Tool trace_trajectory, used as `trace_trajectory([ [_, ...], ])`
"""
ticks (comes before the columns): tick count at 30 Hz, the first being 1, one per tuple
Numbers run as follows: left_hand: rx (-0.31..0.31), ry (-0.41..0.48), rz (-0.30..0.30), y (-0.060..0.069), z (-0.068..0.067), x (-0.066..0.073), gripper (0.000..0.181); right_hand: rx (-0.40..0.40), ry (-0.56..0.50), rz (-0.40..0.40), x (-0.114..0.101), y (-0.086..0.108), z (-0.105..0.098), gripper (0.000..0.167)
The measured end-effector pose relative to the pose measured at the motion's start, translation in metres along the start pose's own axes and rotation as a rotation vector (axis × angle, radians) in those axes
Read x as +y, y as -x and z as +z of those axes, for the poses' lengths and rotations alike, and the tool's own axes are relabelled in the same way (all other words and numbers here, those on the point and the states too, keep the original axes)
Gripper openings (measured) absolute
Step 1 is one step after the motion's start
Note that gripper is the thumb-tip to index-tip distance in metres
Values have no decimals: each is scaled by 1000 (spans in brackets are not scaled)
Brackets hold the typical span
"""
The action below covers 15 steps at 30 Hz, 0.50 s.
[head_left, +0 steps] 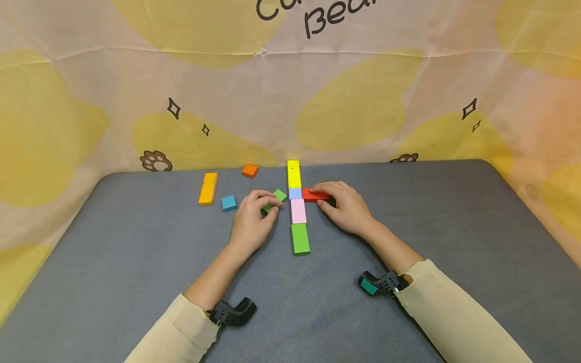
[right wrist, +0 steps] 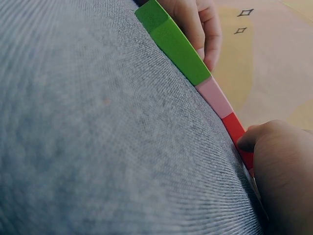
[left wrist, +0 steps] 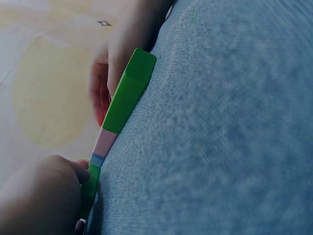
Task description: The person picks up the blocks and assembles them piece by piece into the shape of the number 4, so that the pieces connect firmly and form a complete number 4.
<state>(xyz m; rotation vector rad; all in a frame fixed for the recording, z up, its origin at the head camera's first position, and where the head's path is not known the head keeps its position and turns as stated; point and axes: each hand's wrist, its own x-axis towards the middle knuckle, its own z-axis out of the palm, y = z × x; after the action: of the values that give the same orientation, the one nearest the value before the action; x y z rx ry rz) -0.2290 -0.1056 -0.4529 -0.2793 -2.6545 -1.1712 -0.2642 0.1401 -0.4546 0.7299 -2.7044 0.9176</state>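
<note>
A column of flat blocks runs away from me on the grey cloth: a green block (head_left: 300, 239) nearest, then a pink block (head_left: 298, 211), a small blue-violet block (head_left: 295, 193) and a yellow block (head_left: 294, 174). My right hand (head_left: 348, 207) pinches a red block (head_left: 314, 195) that lies crosswise, its left end at the blue-violet block. On the other side, my left hand (head_left: 252, 223) holds a second green block (left wrist: 89, 193) between thumb and fingers, tilted and close to the column. Fingers cover part of that block in the head view.
Left of the left hand lie a light-blue block (head_left: 229, 203) and a long orange-yellow block (head_left: 208, 189). A small orange block (head_left: 250, 171) sits near the table's back edge. Behind the grey table (head_left: 454, 222) hangs a patterned cloth (head_left: 354, 101).
</note>
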Motion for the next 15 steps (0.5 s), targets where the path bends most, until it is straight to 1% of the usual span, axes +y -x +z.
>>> trace_trajectory([
  [15,-11,-9,8,0,-1,1,14,-4,4,11,-1,0,0,34],
])
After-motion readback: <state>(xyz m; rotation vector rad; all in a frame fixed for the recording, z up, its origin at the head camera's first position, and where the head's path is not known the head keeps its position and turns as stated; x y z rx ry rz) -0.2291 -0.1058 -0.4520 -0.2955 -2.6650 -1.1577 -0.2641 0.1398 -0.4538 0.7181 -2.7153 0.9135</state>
